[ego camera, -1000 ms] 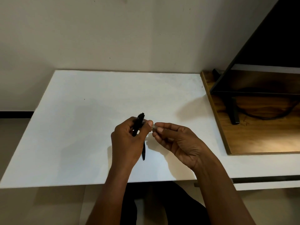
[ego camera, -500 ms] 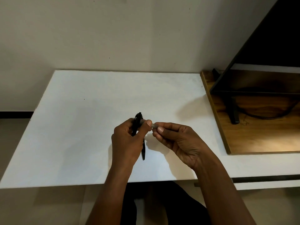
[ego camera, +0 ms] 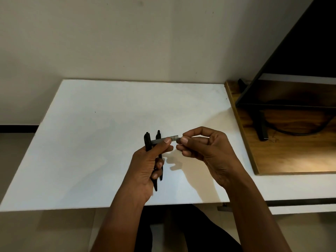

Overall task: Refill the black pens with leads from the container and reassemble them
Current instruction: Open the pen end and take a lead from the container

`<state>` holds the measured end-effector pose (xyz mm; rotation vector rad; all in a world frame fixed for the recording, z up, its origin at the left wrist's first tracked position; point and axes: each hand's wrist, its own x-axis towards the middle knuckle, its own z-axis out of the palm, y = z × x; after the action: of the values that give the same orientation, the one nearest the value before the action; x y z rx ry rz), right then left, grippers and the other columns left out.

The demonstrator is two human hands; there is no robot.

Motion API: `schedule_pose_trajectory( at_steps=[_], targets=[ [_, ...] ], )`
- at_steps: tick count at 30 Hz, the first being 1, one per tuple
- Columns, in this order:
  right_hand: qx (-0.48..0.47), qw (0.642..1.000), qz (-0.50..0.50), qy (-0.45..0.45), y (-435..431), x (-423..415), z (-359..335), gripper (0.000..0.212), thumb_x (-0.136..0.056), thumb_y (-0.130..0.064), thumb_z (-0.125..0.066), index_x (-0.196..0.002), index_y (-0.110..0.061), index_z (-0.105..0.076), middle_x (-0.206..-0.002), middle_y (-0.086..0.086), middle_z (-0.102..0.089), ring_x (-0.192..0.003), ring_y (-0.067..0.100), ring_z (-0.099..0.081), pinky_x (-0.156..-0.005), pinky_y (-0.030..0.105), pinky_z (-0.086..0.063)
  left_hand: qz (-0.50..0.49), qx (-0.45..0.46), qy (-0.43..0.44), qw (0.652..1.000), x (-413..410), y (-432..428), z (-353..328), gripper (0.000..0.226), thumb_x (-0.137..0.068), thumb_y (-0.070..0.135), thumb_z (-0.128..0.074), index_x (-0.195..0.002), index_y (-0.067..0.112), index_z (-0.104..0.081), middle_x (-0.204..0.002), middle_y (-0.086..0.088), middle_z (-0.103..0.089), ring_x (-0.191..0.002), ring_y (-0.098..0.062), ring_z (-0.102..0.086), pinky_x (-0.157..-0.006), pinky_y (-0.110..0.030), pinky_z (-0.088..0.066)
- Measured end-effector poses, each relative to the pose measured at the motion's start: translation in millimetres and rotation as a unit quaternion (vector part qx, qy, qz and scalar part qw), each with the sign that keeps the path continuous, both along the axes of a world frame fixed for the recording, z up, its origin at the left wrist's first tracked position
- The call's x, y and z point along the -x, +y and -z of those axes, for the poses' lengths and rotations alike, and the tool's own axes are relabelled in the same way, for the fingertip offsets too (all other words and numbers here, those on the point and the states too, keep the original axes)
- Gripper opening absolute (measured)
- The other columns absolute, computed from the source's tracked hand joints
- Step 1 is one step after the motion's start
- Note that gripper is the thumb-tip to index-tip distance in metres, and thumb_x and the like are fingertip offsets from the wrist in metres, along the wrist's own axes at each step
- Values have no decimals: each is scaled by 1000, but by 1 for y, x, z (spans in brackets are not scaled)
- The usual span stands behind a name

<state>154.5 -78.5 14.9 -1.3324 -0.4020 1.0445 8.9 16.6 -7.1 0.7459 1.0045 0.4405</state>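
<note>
My left hand (ego camera: pixel 145 166) grips two black pens (ego camera: pixel 147 140) upright over the white table (ego camera: pixel 91 142), their clip ends sticking up above the fist and their tips below it. Its thumb and forefinger also pinch a small grey lead container (ego camera: pixel 163 140), a slim tube lying crosswise. My right hand (ego camera: pixel 205 148) pinches the right end of that tube with thumb and forefinger; the cap end looks lighter. No loose leads are visible.
A wooden desk (ego camera: pixel 283 157) adjoins the table's right side, carrying a dark monitor (ego camera: pixel 300 42) on a black stand with a cable. A plain wall stands behind. My dark-clothed legs sit under the front edge.
The container has come out further to the right between my two hands, and both pens now show separately above my left fist. My right hand has shifted slightly right.
</note>
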Motion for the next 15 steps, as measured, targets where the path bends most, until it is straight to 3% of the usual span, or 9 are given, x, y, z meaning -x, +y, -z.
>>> schedule_pose_trajectory(
  at_steps=[5,10,15],
  targets=[
    [-19,998,29,-55,5,4,-2,16,-76,-10,-80,-92,-5,-79,-83,18,-78,-77,28,-78,-67,27,-61,-26,78,-49,995,0,0,0,22,-61,30,-83,-80,18,-80,-80,-1,-77,-36,-5,-37,-28,-15,-25],
    [-23,995,42,-93,5,4,-1,18,-86,-10,-73,-102,-6,-78,-90,13,-79,-80,26,-77,-69,26,-60,-21,118,-64,991,-2,-1,0,33,-68,27,-81,-98,16,-76,-79,0,-76,-36,-5,-36,-28,-15,-24],
    [-16,989,36,-142,5,4,-1,17,-92,-10,-68,-106,-9,-78,-92,9,-80,-83,25,-76,-71,27,-60,-25,141,-70,987,-3,-2,2,32,-72,25,-79,-103,16,-75,-78,0,-75,-36,-5,-35,-28,-15,-24]
  ],
)
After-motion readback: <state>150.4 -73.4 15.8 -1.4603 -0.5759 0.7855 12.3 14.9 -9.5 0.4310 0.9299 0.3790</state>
